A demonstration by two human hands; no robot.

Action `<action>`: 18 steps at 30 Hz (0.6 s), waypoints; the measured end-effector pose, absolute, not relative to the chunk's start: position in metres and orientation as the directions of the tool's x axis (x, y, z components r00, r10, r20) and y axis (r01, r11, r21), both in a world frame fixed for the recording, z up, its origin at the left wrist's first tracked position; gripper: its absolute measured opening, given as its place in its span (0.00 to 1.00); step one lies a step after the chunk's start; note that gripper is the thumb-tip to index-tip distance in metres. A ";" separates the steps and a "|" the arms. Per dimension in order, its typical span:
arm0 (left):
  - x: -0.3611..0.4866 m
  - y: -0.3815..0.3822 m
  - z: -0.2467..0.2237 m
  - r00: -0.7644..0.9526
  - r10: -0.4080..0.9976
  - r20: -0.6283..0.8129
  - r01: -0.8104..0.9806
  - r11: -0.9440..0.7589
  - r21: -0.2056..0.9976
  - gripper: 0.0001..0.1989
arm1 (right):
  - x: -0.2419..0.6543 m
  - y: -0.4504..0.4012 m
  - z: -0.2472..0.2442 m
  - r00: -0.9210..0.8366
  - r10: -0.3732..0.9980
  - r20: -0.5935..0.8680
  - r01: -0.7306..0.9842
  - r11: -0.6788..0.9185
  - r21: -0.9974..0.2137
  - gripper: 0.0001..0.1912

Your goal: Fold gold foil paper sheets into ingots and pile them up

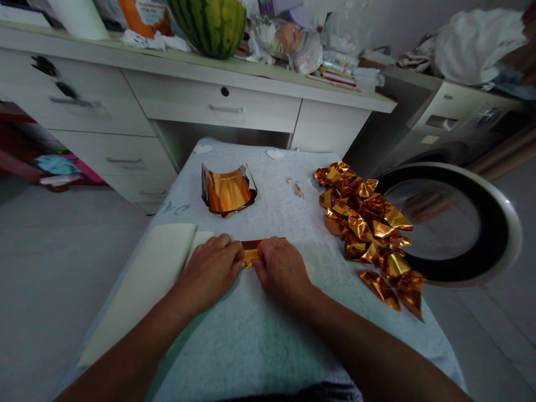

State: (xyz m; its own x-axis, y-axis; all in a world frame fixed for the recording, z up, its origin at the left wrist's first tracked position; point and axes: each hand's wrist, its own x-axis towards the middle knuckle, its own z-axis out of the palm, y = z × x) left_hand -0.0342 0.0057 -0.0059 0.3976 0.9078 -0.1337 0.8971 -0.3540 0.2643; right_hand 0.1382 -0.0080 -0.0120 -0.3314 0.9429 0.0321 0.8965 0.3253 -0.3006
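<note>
A small strip of shiny gold foil [251, 255] lies between my two hands on the cloth-covered table. My left hand [215, 262] pinches its left end with curled fingers. At the other end, my right hand [282, 268] grips the foil, thumb against its near edge; the fingers hide much of the sheet. Beyond my hands rests a curved stack of gold foil sheets [229, 191], its ends bent upward. To the right spreads a heap of folded gold foil pieces [364, 218]. Tiny gold scraps [298, 188] lie between stack and heap.
Pale yellow paper [142, 285] lies along the table's left side, partly under my left forearm. A washing machine with its round door [452, 223] open stands at the right. Behind the table, a white drawer counter [192, 92] carries a watermelon [211, 25] and bags.
</note>
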 end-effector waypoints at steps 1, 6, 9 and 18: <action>-0.036 0.006 -0.006 0.406 0.904 -0.135 0.891 -0.358 0.281 0.07 | 0.137 -0.008 -0.012 -0.328 0.944 0.037 0.900 0.324 -0.291 0.09; -0.040 0.008 -0.008 0.429 0.894 -0.126 0.875 -0.377 0.305 0.07 | 0.134 -0.010 -0.012 -0.314 0.947 0.062 0.913 0.320 -0.254 0.13; -0.039 0.009 -0.007 0.431 0.891 -0.143 0.878 -0.377 0.295 0.07 | 0.133 -0.011 -0.012 -0.319 0.945 0.075 0.911 0.328 -0.252 0.13; -0.036 0.010 -0.003 0.409 0.894 -0.182 0.884 -0.339 0.321 0.04 | 0.145 -0.010 -0.011 -0.291 0.953 0.089 0.887 0.303 -0.347 0.21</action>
